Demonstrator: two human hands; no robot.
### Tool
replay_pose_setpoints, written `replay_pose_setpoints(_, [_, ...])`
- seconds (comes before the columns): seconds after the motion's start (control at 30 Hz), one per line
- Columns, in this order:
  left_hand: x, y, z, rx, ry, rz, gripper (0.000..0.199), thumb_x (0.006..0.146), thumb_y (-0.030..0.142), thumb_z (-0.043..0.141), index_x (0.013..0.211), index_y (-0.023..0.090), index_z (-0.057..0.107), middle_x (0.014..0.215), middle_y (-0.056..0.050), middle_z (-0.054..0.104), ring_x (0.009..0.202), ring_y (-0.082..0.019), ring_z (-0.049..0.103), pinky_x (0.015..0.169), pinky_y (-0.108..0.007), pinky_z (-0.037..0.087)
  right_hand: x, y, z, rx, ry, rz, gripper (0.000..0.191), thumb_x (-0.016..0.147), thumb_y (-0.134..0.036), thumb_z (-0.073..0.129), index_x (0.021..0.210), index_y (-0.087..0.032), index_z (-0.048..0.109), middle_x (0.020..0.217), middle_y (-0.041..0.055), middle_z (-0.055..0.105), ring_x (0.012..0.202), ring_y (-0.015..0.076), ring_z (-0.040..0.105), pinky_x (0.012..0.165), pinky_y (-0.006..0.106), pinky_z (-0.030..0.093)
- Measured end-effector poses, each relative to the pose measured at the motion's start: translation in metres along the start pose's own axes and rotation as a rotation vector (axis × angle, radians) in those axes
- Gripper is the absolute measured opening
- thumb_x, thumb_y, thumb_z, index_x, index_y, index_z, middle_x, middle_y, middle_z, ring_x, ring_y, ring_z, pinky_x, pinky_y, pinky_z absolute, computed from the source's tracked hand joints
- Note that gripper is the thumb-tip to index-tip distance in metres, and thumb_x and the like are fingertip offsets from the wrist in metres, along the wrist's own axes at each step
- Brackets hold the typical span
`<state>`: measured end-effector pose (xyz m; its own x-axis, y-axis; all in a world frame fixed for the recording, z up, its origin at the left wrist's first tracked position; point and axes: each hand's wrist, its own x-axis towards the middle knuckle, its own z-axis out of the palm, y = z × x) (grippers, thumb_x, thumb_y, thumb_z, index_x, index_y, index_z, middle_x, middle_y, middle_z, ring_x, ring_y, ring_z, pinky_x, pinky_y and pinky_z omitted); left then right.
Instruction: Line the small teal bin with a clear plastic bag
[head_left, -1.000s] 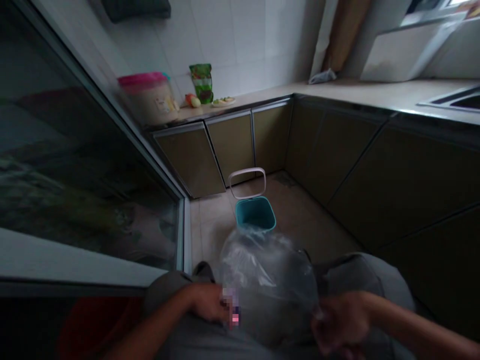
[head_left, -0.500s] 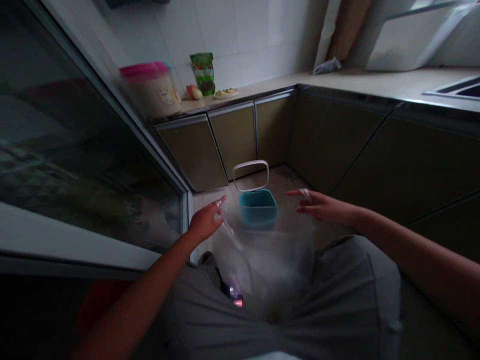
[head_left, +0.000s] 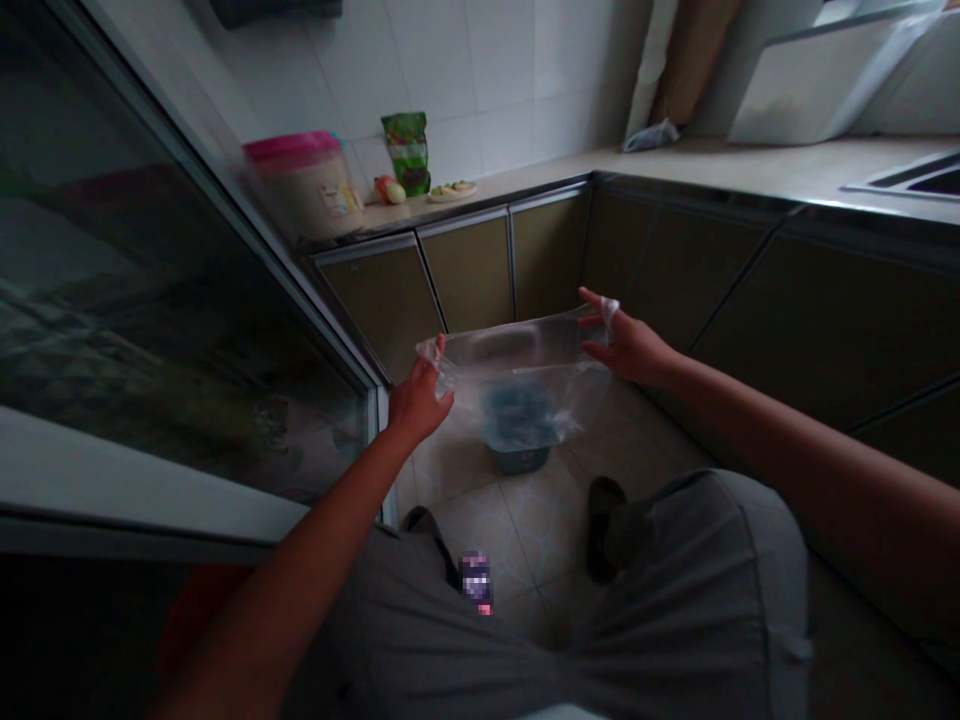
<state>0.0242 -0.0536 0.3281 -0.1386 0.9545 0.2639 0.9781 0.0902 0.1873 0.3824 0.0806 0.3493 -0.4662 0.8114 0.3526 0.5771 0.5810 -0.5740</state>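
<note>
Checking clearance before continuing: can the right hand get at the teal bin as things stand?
Probably not freely: the right hand holds one side of the clear plastic bag, which spreads across the view of the teal bin and likely covers its opening.

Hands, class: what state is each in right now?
Left hand: holding the bag by its left side.
Right hand: holding its right side, some fingers extended.

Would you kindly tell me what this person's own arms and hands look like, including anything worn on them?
The left hand and right hand are ungloved. The left forearm and right forearm are bare and slender, with no sleeves in view and no watch or bracelet visible at either wrist. Whether any rings are worn is too unclear to tell.
</note>
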Motion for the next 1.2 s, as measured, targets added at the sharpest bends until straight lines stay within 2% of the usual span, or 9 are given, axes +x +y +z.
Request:
replay_pose_setpoints(0.23, [-0.007, -0.004, 0.023, -0.127, 0.062, -0.084, 0.062, 0.104, 0.03, 0.05, 0.166, 0.035, 0.039, 0.152, -0.008, 0.062, 0.124, -0.028, 0.066, 0.095, -0.036, 0.054, -0.013, 0.004, 0.018, 0.038, -0.076, 0.089, 0.097, 0.088, -0.03, 0.071, 0.172, -0.029, 0.023, 0.141, 0.0146, 0.067, 0.095, 0.0237, 0.073, 0.097, 0.043, 0.057])
replay_pose_setpoints(0.5, [-0.016, -0.018, 0.075, -0.361, 0.13, -0.195, 0.036, 0.099, 0.034, 0.057, 0.129, 0.028, 0.076, 0.107, -0.006, 0.08, 0.095, -0.022, 0.071, 0.08, -0.029, 0.049, -0.042, 0.034, 0.052, 0.164, -0.173, 0.163, 0.096, 0.088, -0.032, 0.07, 0.171, -0.024, 0.023, 0.137, 0.0145, 0.068, 0.116, 0.027, 0.07, 0.101, 0.044, 0.056])
replay_pose_setpoints(0.67, [-0.009, -0.019, 0.086, -0.827, 0.167, -0.268, 0.031, 0.091, 0.045, 0.064, 0.075, 0.019, 0.07, 0.056, 0.003, 0.056, 0.057, -0.014, 0.054, 0.06, -0.024, 0.04, -0.053, 0.044, 0.066, 0.338, -0.11, 0.295, 0.08, 0.087, -0.037, 0.068, 0.161, -0.02, 0.044, 0.131, 0.0146, 0.07, 0.083, 0.0175, 0.068, 0.075, 0.033, 0.059])
replay_pose_setpoints(0.77, [-0.003, -0.021, 0.078, -1.087, 0.161, -0.273, 0.03, 0.088, 0.045, 0.065, 0.074, 0.019, 0.069, 0.052, 0.004, 0.051, 0.053, -0.012, 0.049, 0.057, -0.023, 0.038, -0.054, 0.047, 0.069, 0.427, -0.046, 0.484, 0.052, 0.086, -0.046, 0.069, 0.128, -0.015, 0.067, 0.112, 0.0134, 0.072, 0.063, 0.0123, 0.056, 0.055, 0.027, 0.051])
replay_pose_setpoints(0.83, [0.0, -0.022, 0.074, -1.221, 0.128, -0.296, 0.031, 0.088, 0.045, 0.064, 0.075, 0.018, 0.07, 0.051, 0.003, 0.051, 0.052, -0.011, 0.049, 0.057, -0.022, 0.038, -0.053, 0.051, 0.069, 0.482, 0.018, 0.606, 0.042, 0.082, -0.048, 0.073, 0.109, -0.017, 0.066, 0.099, 0.0097, 0.069, 0.058, 0.0107, 0.052, 0.051, 0.026, 0.048])
replay_pose_setpoints(0.9, [0.001, -0.022, 0.072, -1.335, 0.073, -0.364, 0.032, 0.086, 0.046, 0.065, 0.073, 0.017, 0.069, 0.051, 0.003, 0.051, 0.051, -0.01, 0.047, 0.054, -0.022, 0.035, -0.05, 0.056, 0.067, 0.549, 0.087, 0.695, 0.042, 0.079, -0.047, 0.076, 0.107, -0.02, 0.06, 0.095, 0.0068, 0.066, 0.057, 0.011, 0.053, 0.052, 0.027, 0.049])
replay_pose_setpoints(1.03, [-0.001, -0.017, 0.072, -1.533, -0.05, -0.445, 0.026, 0.08, 0.042, 0.07, 0.081, 0.016, 0.072, 0.053, 0.004, 0.052, 0.049, -0.008, 0.045, 0.051, -0.021, 0.034, -0.05, 0.049, 0.059, 0.473, 0.309, 0.696, 0.058, 0.078, -0.045, 0.078, 0.126, -0.027, 0.05, 0.115, 0.0116, 0.062, 0.083, 0.0219, 0.066, 0.063, 0.035, 0.058])
replay_pose_setpoints(1.13, [-0.002, -0.013, 0.07, -1.665, -0.139, -0.431, 0.032, 0.078, 0.037, 0.072, 0.103, 0.016, 0.073, 0.056, 0.007, 0.053, 0.045, -0.007, 0.042, 0.052, -0.021, 0.037, -0.06, 0.018, 0.06, 0.069, 0.548, 0.462, 0.059, 0.088, -0.049, 0.07, 0.14, -0.03, 0.048, 0.143, 0.0192, 0.05, 0.12, 0.0373, 0.059, 0.08, 0.046, 0.059])
replay_pose_setpoints(1.2, [-0.002, -0.011, 0.069, -1.732, -0.193, -0.433, 0.041, 0.078, 0.034, 0.072, 0.115, 0.017, 0.071, 0.058, 0.008, 0.054, 0.042, -0.005, 0.036, 0.052, -0.022, 0.038, -0.068, -0.009, 0.071, -0.129, 0.559, 0.305, 0.05, 0.095, -0.05, 0.061, 0.139, -0.028, 0.054, 0.148, 0.0195, 0.047, 0.135, 0.0424, 0.049, 0.092, 0.052, 0.055])
